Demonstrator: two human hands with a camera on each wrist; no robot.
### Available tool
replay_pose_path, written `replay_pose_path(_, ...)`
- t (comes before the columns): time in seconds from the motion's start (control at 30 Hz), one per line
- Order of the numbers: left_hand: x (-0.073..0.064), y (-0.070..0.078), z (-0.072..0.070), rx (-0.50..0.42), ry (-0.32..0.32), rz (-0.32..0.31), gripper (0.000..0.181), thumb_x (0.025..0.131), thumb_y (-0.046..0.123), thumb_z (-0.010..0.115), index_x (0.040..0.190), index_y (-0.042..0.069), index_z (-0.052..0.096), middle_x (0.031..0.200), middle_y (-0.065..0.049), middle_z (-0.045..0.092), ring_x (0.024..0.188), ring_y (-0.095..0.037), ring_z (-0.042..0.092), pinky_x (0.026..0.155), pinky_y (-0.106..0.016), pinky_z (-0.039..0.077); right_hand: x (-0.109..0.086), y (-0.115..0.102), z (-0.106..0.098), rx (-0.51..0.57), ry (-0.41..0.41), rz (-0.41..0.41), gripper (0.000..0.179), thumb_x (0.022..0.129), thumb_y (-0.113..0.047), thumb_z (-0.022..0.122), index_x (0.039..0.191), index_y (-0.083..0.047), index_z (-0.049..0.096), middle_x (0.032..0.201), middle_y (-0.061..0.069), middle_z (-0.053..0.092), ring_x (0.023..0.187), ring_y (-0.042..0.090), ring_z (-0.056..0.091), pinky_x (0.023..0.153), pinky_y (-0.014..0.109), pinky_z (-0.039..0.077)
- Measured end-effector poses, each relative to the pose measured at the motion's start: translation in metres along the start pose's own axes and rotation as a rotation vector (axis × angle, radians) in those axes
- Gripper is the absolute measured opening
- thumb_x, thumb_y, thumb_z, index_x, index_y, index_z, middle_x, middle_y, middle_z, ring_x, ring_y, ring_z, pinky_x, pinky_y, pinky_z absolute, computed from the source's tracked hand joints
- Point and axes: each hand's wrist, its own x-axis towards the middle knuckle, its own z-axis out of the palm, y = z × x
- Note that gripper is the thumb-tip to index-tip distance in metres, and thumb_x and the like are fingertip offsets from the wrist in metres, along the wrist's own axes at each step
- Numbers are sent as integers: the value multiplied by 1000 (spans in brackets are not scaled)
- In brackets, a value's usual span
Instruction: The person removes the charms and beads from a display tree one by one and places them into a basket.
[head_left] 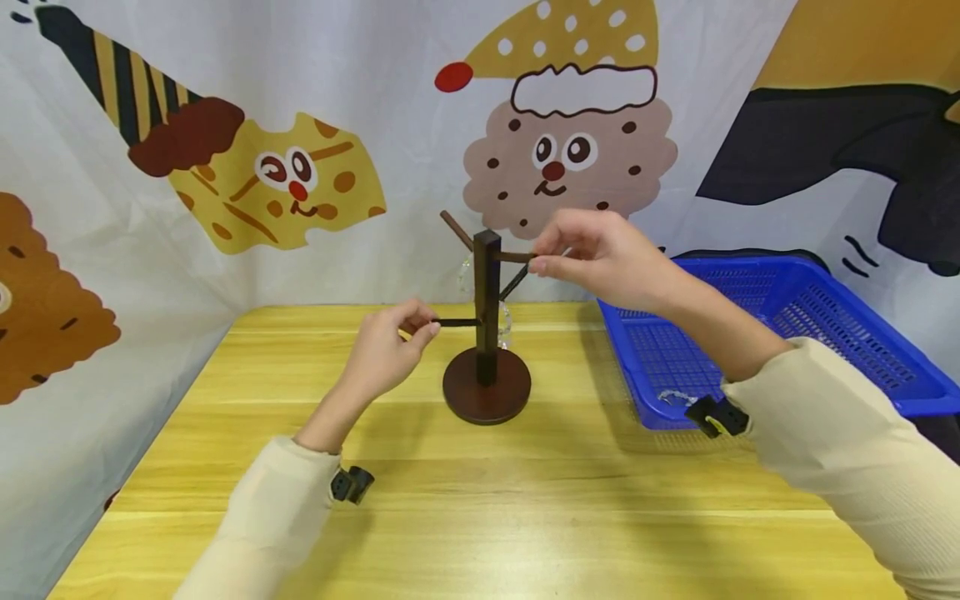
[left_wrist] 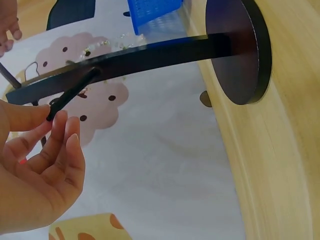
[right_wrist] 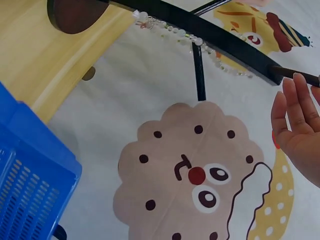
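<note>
Left hand and right hand on the pegs of a dark stand

Nearest the viewer, a wood-grain table fills the lower field; a cream left sleeve and a cream right sleeve enter from below and from the right, each with a small black device at the wrist. The hands are well apart. The left pinches the tip of the lower left peg between thumb and fingers; the right, raised higher, pinches the end of the upper right peg.

The stand is upright on the table, between the hands, its square post rising from a round, reddish-brown base. Two further pegs project from it, one toward the upper left, one toward the right and rear. Clear beaded strands hang beside and partly behind the post; the pegs bearing them cannot be told with certainty.

To the right, partly covered by the right forearm, sits a blue perforated basket with another clear beaded piece inside. Farthest back, a pale cloth carries a printed cheese and a round biscuit in a spotted cap.
</note>
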Motion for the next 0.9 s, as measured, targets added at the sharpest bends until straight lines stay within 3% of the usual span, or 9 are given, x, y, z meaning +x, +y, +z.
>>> replay_pose_path(0.17, 4, -2, -2, 4, -15, -27, 9, 89, 8, 58, 91, 2, 65, 79, -9, 64, 77, -25, 60, 61, -37, 47, 0, -4, 4, -20, -11, -14, 3, 87, -3, 62, 88, 0, 62, 84, 8, 63, 64, 17, 56, 54, 25, 39)
replay_pose_path(0.4, 11, -5, -4, 8, -30, -49, 10, 90, 7, 56, 95, 3, 64, 81, -9, 65, 76, -25, 60, 61, -37, 46, 3, -14, 13, 4, -23, -13, 4, 86, -1, 62, 88, 0, 64, 85, 7, 64, 76, 20, 60, 65, 27, 47)
replay_pose_path(0.57, 19, -7, -3, -8, -54, -79, 11, 91, 6, 55, 96, 2, 63, 82, -12, 65, 72, -24, 59, 59, -36, 44, 6, -18, 19, -1, -36, -56, 3, 86, -3, 61, 87, 0, 63, 83, 4, 62, 77, 15, 60, 71, 33, 49)
replay_pose_path(0.9, 33, -9, 1, 11, -88, -123, 12, 93, 10, 53, 98, 3, 61, 84, -12, 65, 72, -23, 60, 59, -34, 45, 11, -20, 27, -45, -30, -76, 3, 87, -5, 62, 87, -2, 63, 83, 3, 61, 78, 13, 58, 73, 33, 48)
